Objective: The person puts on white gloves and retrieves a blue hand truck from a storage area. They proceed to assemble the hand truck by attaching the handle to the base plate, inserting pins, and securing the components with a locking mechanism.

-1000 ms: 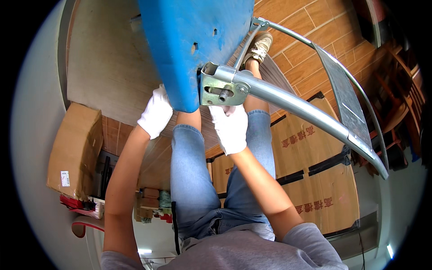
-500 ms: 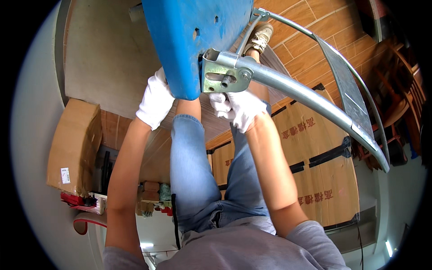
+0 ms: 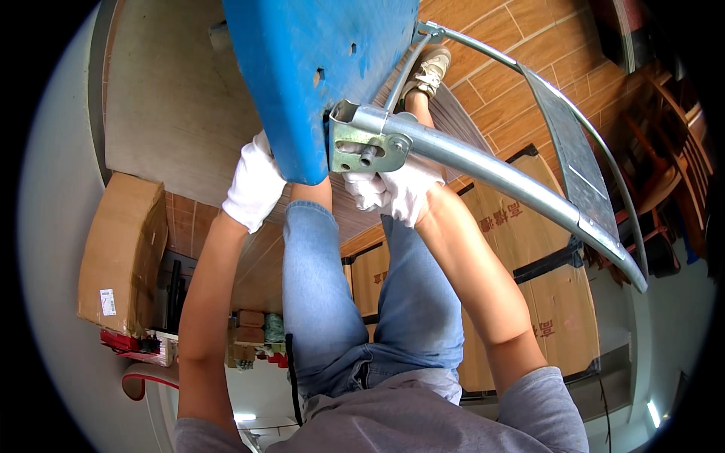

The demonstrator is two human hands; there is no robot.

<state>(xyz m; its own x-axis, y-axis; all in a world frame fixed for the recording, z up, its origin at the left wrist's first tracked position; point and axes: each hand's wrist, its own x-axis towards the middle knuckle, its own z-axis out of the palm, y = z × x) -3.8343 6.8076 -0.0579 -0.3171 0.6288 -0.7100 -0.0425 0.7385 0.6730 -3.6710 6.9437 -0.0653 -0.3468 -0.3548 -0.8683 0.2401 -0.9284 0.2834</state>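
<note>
A large blue panel [image 3: 302, 83] with small holes stands tilted in front of me. At its lower right corner sits a slotted metal bracket [image 3: 361, 148], joined to a bent silver tube [image 3: 498, 167]. My left hand [image 3: 255, 183], in a white glove, is closed round the panel's lower left edge, its fingertips hidden behind it. Just under the bracket, my right hand [image 3: 396, 189], also gloved, has its fingers curled together. What lies in those fingers, if anything, is hidden. A flat dark plate [image 3: 570, 140] spans the tubing farther right.
Flat brown cardboard [image 3: 555, 302] with black tape lies to the right of my legs. A cardboard box [image 3: 121, 253] stands at the left by the wall. Wooden chairs [image 3: 668, 158] are at the far right. My shoe [image 3: 432, 69] shows beyond the panel on the tiled floor [image 3: 491, 60].
The blue panel, bracket and tube have shifted slightly left and toward me. Both hands have moved a little with them, and my right elbow has swung outward.
</note>
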